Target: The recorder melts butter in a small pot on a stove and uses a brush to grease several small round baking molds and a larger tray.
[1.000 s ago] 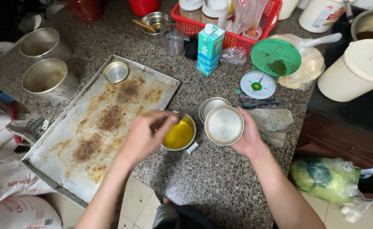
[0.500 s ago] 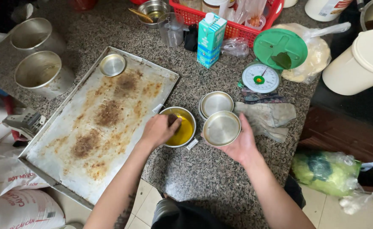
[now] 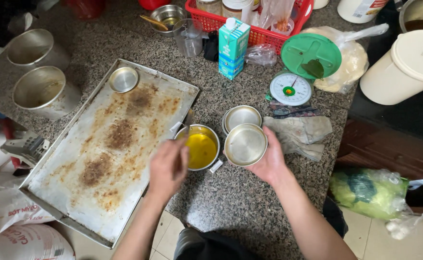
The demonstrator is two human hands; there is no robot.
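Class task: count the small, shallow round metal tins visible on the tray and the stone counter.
3: one small tin at the baking tray's far corner, one on the counter, one held by the right hand. Stacked ones may hide beneath.

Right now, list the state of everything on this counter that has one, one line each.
Left hand: over the yellow bowl's edge, fingers bent, grip unclear.
Right hand: holding a small empty tin.
Yellow bowl: holds yellow liquid.
Second tin: empty, on the counter.
Baking tray: stained brown, one small tin in its corner.
Scale: nothing on its dial.
Carton: upright, capped.
White bucket: lid on.
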